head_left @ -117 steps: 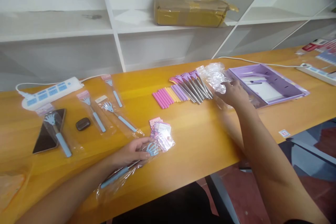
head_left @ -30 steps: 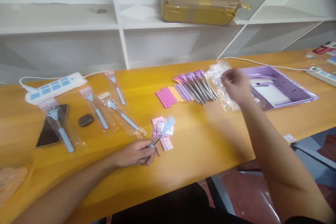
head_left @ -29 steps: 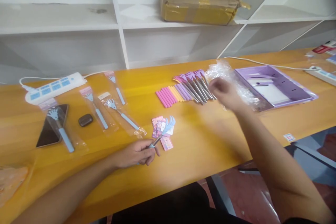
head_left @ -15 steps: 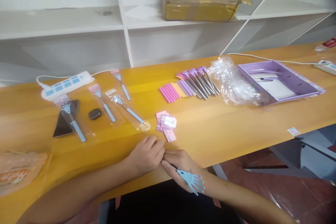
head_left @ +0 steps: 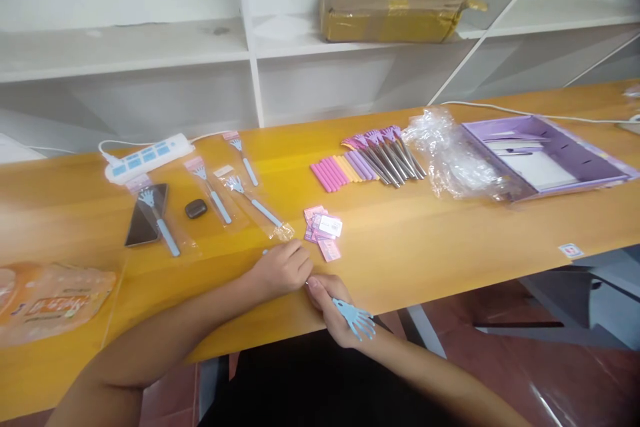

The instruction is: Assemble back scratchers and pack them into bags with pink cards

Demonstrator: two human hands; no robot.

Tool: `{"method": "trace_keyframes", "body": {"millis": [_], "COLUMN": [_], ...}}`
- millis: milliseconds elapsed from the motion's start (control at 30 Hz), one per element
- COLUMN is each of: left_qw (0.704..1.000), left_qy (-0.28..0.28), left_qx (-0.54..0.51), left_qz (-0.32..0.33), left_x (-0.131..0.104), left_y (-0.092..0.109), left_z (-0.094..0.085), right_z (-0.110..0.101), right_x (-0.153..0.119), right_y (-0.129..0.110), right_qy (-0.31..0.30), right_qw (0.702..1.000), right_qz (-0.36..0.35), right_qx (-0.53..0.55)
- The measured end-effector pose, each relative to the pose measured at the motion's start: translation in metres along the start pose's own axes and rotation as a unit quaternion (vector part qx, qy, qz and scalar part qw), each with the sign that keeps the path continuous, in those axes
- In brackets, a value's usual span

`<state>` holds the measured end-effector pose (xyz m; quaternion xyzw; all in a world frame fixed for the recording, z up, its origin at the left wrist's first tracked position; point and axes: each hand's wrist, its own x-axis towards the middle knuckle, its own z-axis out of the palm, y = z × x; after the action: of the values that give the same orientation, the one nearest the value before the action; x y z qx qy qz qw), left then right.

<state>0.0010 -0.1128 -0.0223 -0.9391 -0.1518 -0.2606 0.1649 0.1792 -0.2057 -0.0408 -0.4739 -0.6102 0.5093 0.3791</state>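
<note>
A back scratcher with a light blue hand-shaped head (head_left: 356, 320) is held between my hands near the table's front edge. My right hand (head_left: 330, 307) is closed round its shaft, with the head sticking out over the wrist. My left hand (head_left: 283, 268) is wrapped round the handle, most of which is hidden; a small blue end shows past the knuckles. Just beyond my hands lies a small pile of pink and purple cards (head_left: 323, 230). To the left are several blue back scratchers in clear bags, one of them (head_left: 215, 195) beside a black case (head_left: 195, 208).
Pink, yellow and purple tubes (head_left: 335, 173) lie beside metal-shafted scratchers with purple heads (head_left: 395, 157). Crumpled clear plastic (head_left: 440, 157) touches a purple box (head_left: 520, 180). A power strip (head_left: 150, 159), a phone (head_left: 137, 227) and an orange packet (head_left: 55, 300) are at left.
Both hands have moved slightly up in view, and the blue end of the handle now shows beyond my left hand. The scene has shifted a little to the right on the left side.
</note>
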Motion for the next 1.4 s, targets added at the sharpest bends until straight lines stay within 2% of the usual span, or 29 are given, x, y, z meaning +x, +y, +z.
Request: {"method": "trace_keyframes", "body": {"millis": [200,400,633,733,833,967,1067,1167,1267,1400], "left_qw": [0.999,0.999,0.999,0.999,0.999,0.999,0.999,0.998,0.996,0.99], "left_qy": [0.013,0.014,-0.036,-0.035,-0.032,-0.034,-0.025,-0.021,-0.018,-0.037], "left_qx": [0.005,-0.005,0.001,0.004,0.016,0.017,-0.009,-0.04,-0.07,-0.114], "left_qz": [0.035,0.028,0.018,0.013,0.0,-0.036,-0.039,-0.032,-0.045,-0.077], "left_x": [0.004,0.0,-0.005,-0.01,-0.017,-0.024,-0.025,-0.026,-0.029,-0.034], "left_y": [-0.01,-0.014,-0.017,-0.028,-0.05,-0.068,-0.063,-0.051,-0.046,-0.05], "left_z": [-0.003,0.001,0.003,0.0,-0.008,-0.016,-0.01,0.003,0.011,0.013], "right_z": [0.009,0.011,0.006,-0.001,-0.019,-0.066,-0.105,-0.13,-0.14,-0.161], "right_x": [-0.005,-0.006,-0.011,-0.023,-0.041,-0.066,-0.072,-0.066,-0.053,-0.024], "right_y": [0.011,0.009,0.0,-0.006,-0.015,-0.029,-0.043,-0.057,-0.071,-0.078], "right_qy": [0.011,0.029,0.021,0.034,0.059,0.077,0.119,0.178,0.228,0.301], "right_qw": [0.996,0.991,0.991,0.994,0.997,0.989,0.975,0.956,0.948,0.94], "right_qz": [0.03,0.046,0.051,0.039,-0.016,-0.129,-0.174,-0.215,-0.207,-0.136], "right_qx": [0.086,0.122,0.118,0.098,0.053,-0.018,-0.067,-0.085,-0.08,-0.081]}}
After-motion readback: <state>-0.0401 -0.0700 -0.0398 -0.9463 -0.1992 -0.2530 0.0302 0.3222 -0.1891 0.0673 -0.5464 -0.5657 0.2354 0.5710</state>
